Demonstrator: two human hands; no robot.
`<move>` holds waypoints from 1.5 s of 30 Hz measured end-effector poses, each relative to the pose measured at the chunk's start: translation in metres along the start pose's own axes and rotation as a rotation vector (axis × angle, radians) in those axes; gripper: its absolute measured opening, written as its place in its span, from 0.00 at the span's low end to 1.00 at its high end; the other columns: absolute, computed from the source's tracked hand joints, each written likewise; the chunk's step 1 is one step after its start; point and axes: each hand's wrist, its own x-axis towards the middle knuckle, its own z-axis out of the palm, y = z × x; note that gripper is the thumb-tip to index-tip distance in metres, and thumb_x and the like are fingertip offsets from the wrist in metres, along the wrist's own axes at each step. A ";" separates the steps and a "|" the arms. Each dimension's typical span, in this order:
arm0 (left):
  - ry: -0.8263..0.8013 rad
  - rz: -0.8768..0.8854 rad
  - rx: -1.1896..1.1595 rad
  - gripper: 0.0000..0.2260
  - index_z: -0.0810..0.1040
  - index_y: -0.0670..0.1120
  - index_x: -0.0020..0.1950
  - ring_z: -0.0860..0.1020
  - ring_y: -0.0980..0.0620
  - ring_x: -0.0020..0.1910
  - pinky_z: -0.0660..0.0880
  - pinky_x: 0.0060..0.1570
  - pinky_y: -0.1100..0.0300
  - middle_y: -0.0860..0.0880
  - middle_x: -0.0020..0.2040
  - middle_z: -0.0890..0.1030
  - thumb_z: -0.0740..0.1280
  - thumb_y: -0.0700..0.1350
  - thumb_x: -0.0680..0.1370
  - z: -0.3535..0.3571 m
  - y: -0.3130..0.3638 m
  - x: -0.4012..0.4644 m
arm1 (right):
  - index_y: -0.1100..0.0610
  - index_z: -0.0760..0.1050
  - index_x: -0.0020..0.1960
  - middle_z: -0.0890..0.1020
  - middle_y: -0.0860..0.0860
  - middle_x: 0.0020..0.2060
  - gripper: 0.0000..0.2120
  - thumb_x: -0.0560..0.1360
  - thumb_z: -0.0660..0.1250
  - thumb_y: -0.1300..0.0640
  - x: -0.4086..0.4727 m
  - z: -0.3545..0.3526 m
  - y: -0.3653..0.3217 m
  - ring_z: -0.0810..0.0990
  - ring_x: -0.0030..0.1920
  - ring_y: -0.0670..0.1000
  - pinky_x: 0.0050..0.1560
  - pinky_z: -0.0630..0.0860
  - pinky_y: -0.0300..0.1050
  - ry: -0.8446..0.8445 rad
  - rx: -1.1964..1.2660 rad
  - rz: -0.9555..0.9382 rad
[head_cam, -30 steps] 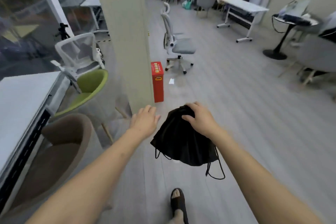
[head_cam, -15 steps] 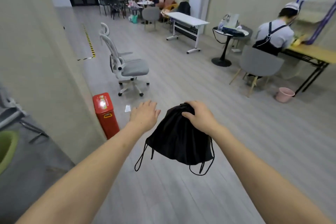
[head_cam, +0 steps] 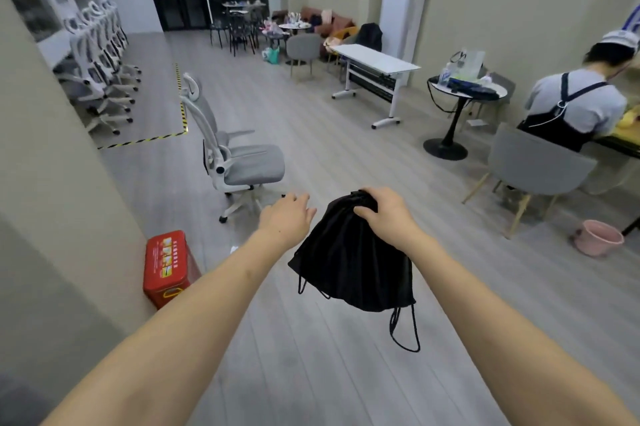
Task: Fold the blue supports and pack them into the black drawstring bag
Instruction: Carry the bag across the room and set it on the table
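Note:
The black drawstring bag (head_cam: pixel 353 263) hangs in the air in front of me, bulging, its cords dangling below at the right. My right hand (head_cam: pixel 384 214) grips its gathered top. My left hand (head_cam: pixel 289 218) is just left of the bag, apart from it, fingers spread and holding nothing. No blue supports are visible; the bag's contents are hidden.
A white office chair (head_cam: pixel 235 155) stands ahead on the grey floor. A red box (head_cam: pixel 166 266) sits beside the pillar (head_cam: pixel 52 183) at left. A seated person (head_cam: pixel 571 107), a grey chair (head_cam: pixel 533 169), a pink bucket (head_cam: pixel 597 237) and a round table (head_cam: pixel 464 93) are at right.
My view has swung to the right, away from the desk and green chair toward the open room. Both hands and the bag keep the same pose.

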 end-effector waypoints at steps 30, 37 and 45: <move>0.047 -0.019 0.041 0.21 0.68 0.49 0.74 0.71 0.42 0.67 0.72 0.59 0.45 0.46 0.70 0.72 0.50 0.56 0.85 -0.028 -0.121 0.854 | 0.54 0.77 0.66 0.80 0.53 0.58 0.17 0.80 0.69 0.50 0.851 0.011 0.175 0.76 0.63 0.55 0.66 0.72 0.52 0.036 0.004 -0.043; 0.067 -0.069 0.069 0.21 0.69 0.48 0.73 0.72 0.42 0.65 0.73 0.59 0.45 0.46 0.68 0.74 0.50 0.56 0.85 -0.017 -0.148 1.057 | 0.54 0.79 0.63 0.82 0.53 0.57 0.15 0.79 0.70 0.50 1.062 0.026 0.235 0.76 0.61 0.58 0.63 0.72 0.53 0.059 -0.039 -0.115; 0.084 -0.141 0.019 0.21 0.68 0.49 0.74 0.72 0.43 0.67 0.73 0.62 0.45 0.47 0.69 0.74 0.51 0.56 0.85 -0.012 -0.178 1.263 | 0.53 0.77 0.66 0.79 0.52 0.59 0.16 0.80 0.68 0.49 1.293 0.033 0.277 0.74 0.63 0.55 0.63 0.71 0.50 0.013 -0.004 -0.139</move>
